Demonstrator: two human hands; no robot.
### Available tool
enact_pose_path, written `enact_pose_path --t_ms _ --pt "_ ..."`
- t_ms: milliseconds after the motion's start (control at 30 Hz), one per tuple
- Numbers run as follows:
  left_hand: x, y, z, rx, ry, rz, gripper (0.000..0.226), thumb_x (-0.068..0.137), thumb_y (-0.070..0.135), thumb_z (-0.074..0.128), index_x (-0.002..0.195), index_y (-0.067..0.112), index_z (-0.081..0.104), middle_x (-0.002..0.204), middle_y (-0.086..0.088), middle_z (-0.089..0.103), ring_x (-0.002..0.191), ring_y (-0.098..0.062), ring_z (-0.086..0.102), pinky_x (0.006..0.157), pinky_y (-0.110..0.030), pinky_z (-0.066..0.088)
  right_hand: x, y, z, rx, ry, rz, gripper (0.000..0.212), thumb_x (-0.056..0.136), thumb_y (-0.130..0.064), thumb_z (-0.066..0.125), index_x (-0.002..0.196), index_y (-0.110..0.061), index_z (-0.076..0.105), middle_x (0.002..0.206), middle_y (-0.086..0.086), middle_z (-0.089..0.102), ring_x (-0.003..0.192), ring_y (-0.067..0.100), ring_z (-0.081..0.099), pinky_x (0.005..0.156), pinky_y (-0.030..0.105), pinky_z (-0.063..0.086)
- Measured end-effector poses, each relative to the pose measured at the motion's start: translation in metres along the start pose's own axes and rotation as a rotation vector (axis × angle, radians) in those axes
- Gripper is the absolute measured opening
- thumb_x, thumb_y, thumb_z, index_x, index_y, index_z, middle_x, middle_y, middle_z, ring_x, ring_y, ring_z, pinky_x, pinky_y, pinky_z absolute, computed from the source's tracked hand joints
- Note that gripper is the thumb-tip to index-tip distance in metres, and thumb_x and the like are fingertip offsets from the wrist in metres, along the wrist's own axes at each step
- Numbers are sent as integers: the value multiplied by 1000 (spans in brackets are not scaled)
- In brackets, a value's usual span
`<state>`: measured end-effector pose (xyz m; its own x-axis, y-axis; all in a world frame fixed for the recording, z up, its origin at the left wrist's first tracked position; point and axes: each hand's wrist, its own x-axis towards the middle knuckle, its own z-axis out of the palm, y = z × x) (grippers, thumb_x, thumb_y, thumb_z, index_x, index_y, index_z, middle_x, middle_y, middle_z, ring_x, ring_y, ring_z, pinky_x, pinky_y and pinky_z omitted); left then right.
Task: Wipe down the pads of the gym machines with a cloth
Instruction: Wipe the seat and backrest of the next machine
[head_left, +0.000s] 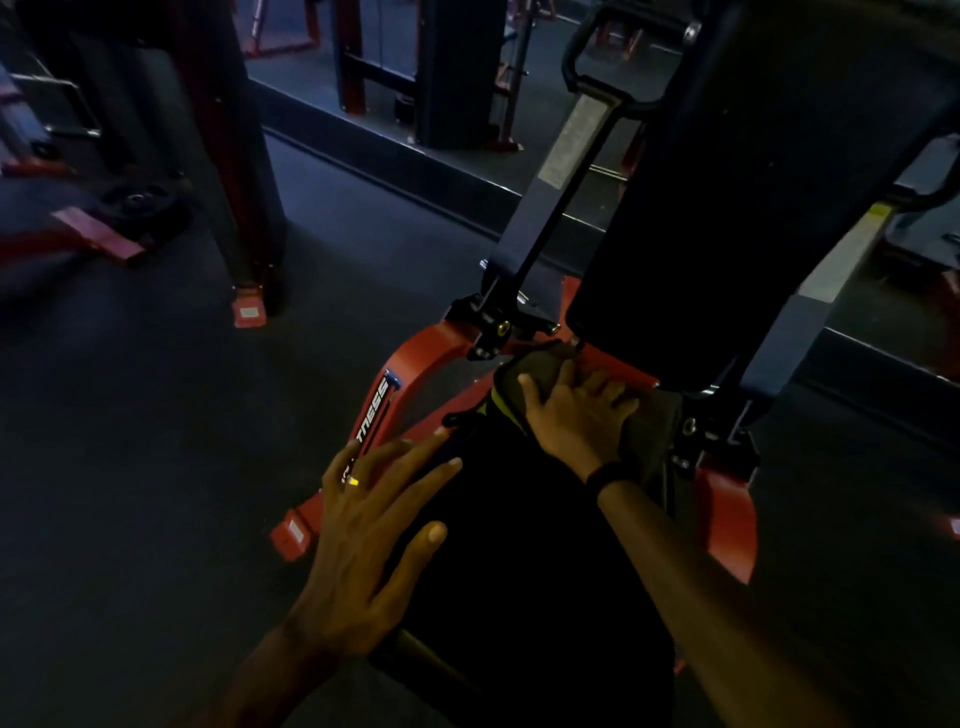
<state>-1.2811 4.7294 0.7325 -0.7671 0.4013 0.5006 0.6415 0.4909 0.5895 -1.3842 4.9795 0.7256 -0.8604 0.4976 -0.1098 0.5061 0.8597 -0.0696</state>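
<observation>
A black seat pad (524, 530) of a red-framed gym machine lies below me, with its tall black back pad (727, 197) rising at the upper right. My right hand (576, 415) presses flat on a dark olive cloth (649, 431) at the far end of the seat pad, close under the back pad. The cloth spreads past my fingers on both sides. My left hand (374, 525), a ring on one finger, rests with fingers spread on the seat pad's left edge and holds nothing.
The machine's red frame (410, 374) and dark lever arms (550, 208) flank the pads. Another red-and-black machine post (234, 171) stands at the left on the dark rubber floor. A low ledge or mirror base (395, 150) runs behind.
</observation>
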Motion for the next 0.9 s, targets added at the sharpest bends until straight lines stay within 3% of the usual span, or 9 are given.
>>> enact_pose_path --t_ms 167,367,500,633,733,900 --pt "0 -4 2 16 -59 -35 49 102 42 37 146 25 49 159 12 37 143 -18 38 117 -59 16 44 -31 -11 66 -158 -55 74 94 -70 40 147 -19 47 156 27 29 141 48 31 117 58 18" --pt "3 -4 0 -5 -96 -99 53 104 49 27 151 29 41 162 14 29 148 -15 31 120 -58 10 13 -22 2 26 -24 -264 61 94 -68 40 141 -31 51 153 18 38 142 39 29 118 52 16" --pt "1 -8 4 5 -144 -150 55 104 54 22 155 34 30 164 13 23 151 -13 22 121 -59 3 48 -41 -7 10 -178 -337 63 81 -73 43 109 -25 72 125 8 66 118 32 58 101 42 42" --pt "3 -7 5 34 -160 -180 59 103 56 20 156 31 27 164 11 21 152 -8 16 123 -49 -9 60 -55 -14 -40 -273 -349 55 90 -65 54 113 -18 69 128 11 65 117 33 59 97 40 41" --pt "3 -6 3 40 -130 -178 61 102 56 20 155 28 30 163 10 22 151 -4 13 121 -38 -18 53 -57 -15 -80 -244 -370 56 93 -64 52 121 -18 67 133 12 63 122 33 57 100 39 40" --pt "6 -9 5 19 -131 -184 66 99 60 15 156 28 26 165 9 19 149 1 6 121 -49 -12 9 -64 -15 -198 -141 -496 56 96 -65 38 112 -22 71 122 9 67 118 33 58 102 44 41"
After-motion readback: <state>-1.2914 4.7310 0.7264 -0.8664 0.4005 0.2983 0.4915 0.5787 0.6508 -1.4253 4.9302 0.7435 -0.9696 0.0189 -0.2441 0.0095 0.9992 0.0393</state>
